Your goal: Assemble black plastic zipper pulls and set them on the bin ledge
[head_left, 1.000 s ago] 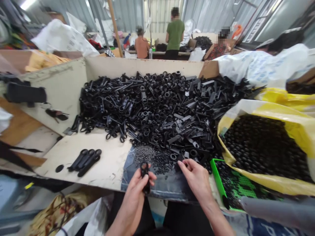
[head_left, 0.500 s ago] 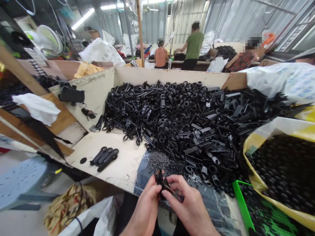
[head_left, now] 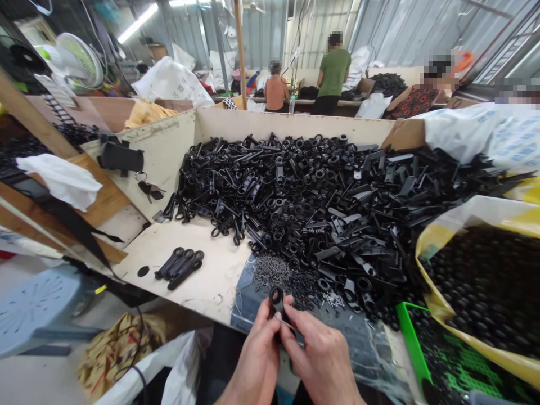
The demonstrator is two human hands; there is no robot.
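Both my hands grip one black plastic part with a ring end [head_left: 276, 297], held over the front edge of the bench with the ring up and away from me. My left hand [head_left: 259, 343] pinches it from the left, and my right hand [head_left: 320, 343] has its fingers closed on the right side. The lower end of the part is hidden by my fingers. Just beyond lie a heap of small grey pieces [head_left: 272, 273] and some silvery pins [head_left: 333, 300]. To the left, several black ring-ended handles [head_left: 179, 265] lie side by side near a black disc [head_left: 143, 271].
A large pile of black plastic parts [head_left: 287, 191] fills the bin behind my hands. On the right stand a yellow-white sack of dark round pieces [head_left: 481, 281] and a green crate [head_left: 411, 337]. Keys [head_left: 152, 190] hang at left, above a blue stool [head_left: 42, 304]. People work at the back.
The black part has turned in my hands, so its ring end now faces up. My fingers have shifted closer together around it.
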